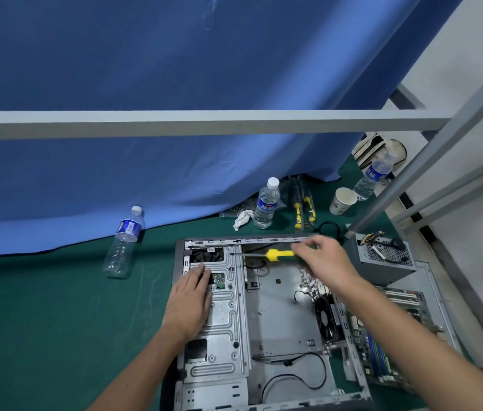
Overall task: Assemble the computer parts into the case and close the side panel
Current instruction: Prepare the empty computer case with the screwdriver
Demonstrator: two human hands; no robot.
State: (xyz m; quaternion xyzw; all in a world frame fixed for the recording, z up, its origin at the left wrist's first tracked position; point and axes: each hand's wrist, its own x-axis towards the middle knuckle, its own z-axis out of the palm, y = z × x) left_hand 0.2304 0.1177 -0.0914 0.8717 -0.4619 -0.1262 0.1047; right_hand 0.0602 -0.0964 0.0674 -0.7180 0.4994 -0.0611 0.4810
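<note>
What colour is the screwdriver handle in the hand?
Yellow and green: the screwdriver in the right hand, seen in the head view.

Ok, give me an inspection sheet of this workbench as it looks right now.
Surface: green mat over the bench.
Job's things: open computer case lying flat; motherboard propped at its right edge; power supply at the far right corner.
Clutter: three water bottles, paper cup, crumpled tissue, spare screwdrivers.
Hands: left hand flat on the drive cage; right hand grips a yellow-handled screwdriver, tip at the cage's top.
Cables: black leads loose on the case floor.
Surroundings: blue curtain, grey metal frame.
</note>
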